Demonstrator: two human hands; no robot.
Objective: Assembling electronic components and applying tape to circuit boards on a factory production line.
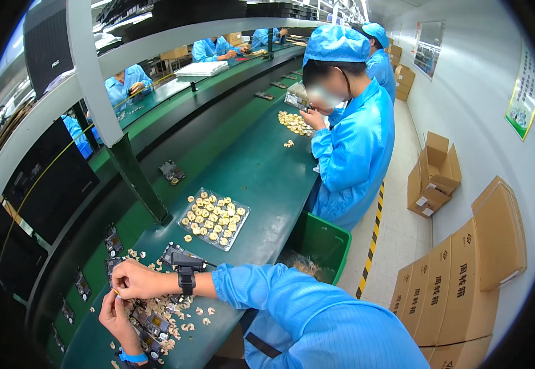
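At the near left end of the green bench, my hands meet fingertip to fingertip. My left hand (116, 318), with a blue band at its wrist, is closed in a pinch on a small yellow piece (117, 293). The right hand (137, 280), wearing a black strapped device (186, 275), is closed and pinches the same piece from above; its exact shape is hidden. Below and beside them lie several dark electronic modules (155, 322) among scattered beige curved scraps (189, 317). A clear tray (243, 212) of round yellow-and-white pieces (209, 217) rests farther up the bench.
A co-worker in blue (356, 144) works at the bench ahead, beside a yellow pile (294, 123). A green bin (337, 249) stands right of the bench. Modules (112, 240) lie along the lower green strip at left, behind a post (135, 175). Cardboard boxes (446, 283) line the right wall.
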